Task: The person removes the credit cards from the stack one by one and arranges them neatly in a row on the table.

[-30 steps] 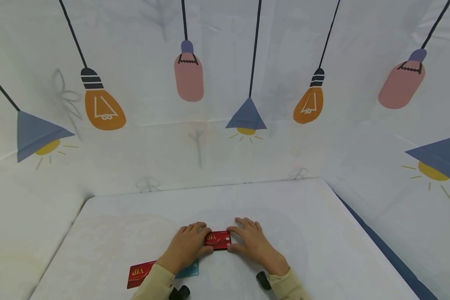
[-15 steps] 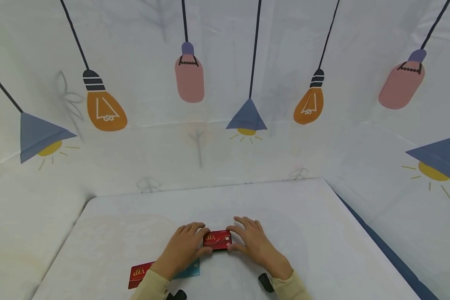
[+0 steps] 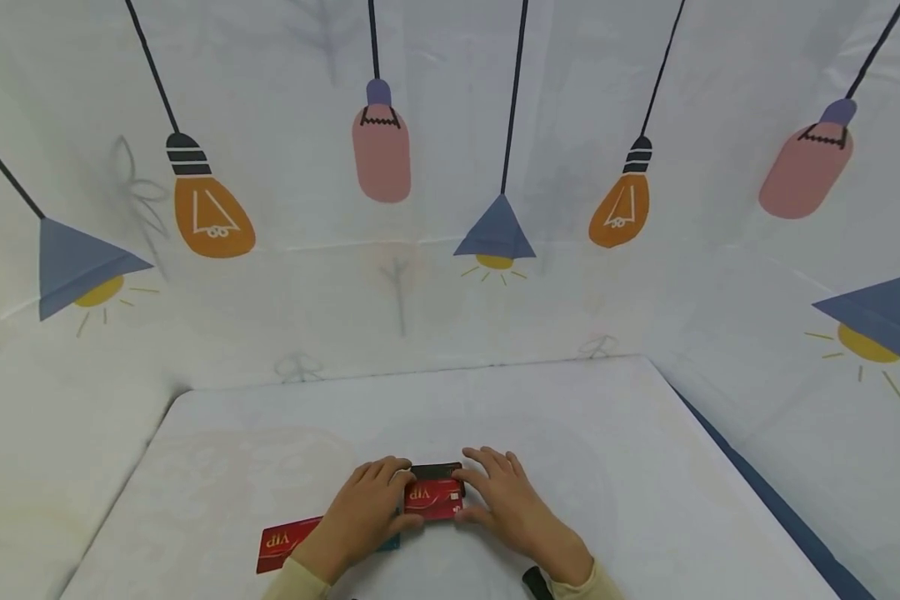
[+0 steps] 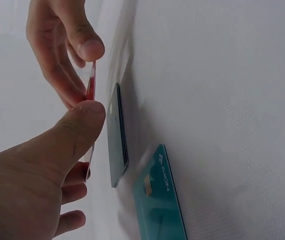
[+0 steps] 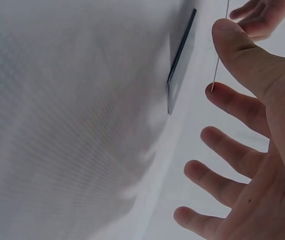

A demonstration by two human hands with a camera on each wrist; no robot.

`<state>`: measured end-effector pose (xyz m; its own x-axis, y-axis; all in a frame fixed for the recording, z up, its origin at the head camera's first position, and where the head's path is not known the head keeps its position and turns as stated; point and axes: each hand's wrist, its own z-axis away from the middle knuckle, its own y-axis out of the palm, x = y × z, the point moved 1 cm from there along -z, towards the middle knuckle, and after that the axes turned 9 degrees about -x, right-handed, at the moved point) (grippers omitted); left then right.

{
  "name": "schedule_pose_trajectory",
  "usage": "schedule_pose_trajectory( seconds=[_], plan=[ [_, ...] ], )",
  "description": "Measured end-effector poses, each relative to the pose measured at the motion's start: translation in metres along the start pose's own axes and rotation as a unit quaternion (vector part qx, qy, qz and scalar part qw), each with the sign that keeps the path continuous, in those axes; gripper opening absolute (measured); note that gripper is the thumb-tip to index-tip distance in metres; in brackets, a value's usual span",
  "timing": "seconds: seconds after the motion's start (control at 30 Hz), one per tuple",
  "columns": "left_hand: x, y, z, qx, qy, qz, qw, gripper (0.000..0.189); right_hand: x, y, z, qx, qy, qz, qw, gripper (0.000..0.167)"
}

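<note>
Both hands hold a red VIP card (image 3: 433, 502) by its two ends, raised a little above the table. My left hand (image 3: 366, 515) pinches its left end between thumb and fingers. My right hand (image 3: 516, 518) pinches the right end, its thumb on the near edge; the remaining fingers spread apart in the right wrist view. Just behind and below the card lies a small stack of dark cards (image 3: 435, 472), partly covered by it in the head view. The left wrist view shows the stack's dark top card (image 4: 116, 142) lying flat, apart from the held card.
A second red VIP card (image 3: 287, 543) lies left of my left forearm. A teal card (image 4: 157, 200) lies nearby, mostly hidden by my left hand in the head view. The white table (image 3: 570, 433) ends at a lamp-print curtain (image 3: 435, 317).
Over the last half second, both hands have lifted the red card off the stack and drawn it towards me, uncovering the dark card beneath. The other cards stay put.
</note>
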<state>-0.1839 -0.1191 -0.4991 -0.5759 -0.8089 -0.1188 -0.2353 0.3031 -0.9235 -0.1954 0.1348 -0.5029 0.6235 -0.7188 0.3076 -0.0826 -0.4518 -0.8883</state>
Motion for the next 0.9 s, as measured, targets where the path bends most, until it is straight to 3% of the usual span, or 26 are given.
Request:
schedule_pose_trajectory(
  seconds=[0.33,0.6,0.9],
  plan=[
    [-0.004,-0.004,0.008,0.010,-0.011,0.015,0.9998,0.057,0.004,0.000,0.008,0.005,-0.006,-0.016,0.9998,0.053],
    [-0.006,0.007,0.010,0.047,-0.036,0.033,0.9977,0.061,0.001,0.002,0.012,0.026,0.024,-0.021,0.9992,0.053],
    [-0.009,0.013,0.009,0.058,-0.023,0.023,0.9978,0.062,-0.001,0.003,0.016,0.050,0.052,-0.026,0.9970,0.053]
  ],
)
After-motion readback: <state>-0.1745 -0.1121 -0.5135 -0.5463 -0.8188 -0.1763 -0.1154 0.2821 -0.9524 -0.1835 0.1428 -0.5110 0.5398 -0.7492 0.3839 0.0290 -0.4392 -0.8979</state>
